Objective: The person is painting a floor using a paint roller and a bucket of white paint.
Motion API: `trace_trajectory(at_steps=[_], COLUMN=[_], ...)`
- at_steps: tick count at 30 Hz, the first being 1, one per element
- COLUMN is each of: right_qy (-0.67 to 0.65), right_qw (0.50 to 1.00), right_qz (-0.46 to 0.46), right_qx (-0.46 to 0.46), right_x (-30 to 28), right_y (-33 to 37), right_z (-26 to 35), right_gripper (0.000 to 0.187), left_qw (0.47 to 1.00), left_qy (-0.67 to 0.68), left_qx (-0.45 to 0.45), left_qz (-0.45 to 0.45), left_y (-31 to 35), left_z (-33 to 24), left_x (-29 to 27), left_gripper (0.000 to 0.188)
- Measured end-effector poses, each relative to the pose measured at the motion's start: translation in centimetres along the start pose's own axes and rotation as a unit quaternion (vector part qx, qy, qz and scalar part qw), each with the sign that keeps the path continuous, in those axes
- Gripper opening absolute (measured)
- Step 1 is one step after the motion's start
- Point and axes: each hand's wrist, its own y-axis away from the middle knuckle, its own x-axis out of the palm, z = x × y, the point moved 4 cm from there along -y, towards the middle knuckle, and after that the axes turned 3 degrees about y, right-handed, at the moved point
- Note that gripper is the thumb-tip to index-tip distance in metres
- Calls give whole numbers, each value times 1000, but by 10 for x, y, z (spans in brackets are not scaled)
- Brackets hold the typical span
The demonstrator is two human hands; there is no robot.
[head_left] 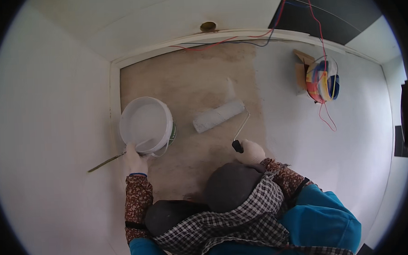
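Note:
My right hand (251, 152), in a white glove, is closed round the black grip of a paint roller (219, 116). The roller's fluffy sleeve is coated in whitish paint and lies over the brown, bare surface, left of the wire frame. My left hand (135, 161), also gloved, is closed at the near rim of a white bucket (168, 122) that holds pale paint. A thin-handled brush (106, 163) passes through this hand: its handle sticks out to the left, its whitish end shows inside the bucket. Whether the fingers also grip the rim is hidden.
Grey-white coating (285, 119) covers the surface to the right. On it stand an open cardboard box (300, 77) and a colourful bag-like bundle (322, 83). Red and blue wires (272, 31) trail along the far wall, which has a round hole (208, 26). A white wall rises at left.

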Motion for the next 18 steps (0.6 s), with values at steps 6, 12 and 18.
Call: trace_trajectory(at_steps=[6,12,18], right_qy=[-414,-398,-376], right_qw=[874,895,922], right_qz=[224,175,67], right_qx=[124,99,72], right_x=[27,17,-7], right_y=[2,27,48], right_z=[-19,-29,-48], right_gripper=[24,22,21], left_qw=[988,974,960], left_qy=[-125,-196,-238], left_qx=[71,94,118], left_qz=[-51,-69,-94], left_y=[17,33,42], left_z=[-15,-23,-27], left_x=[34,47,66], left_gripper=[41,40,40])
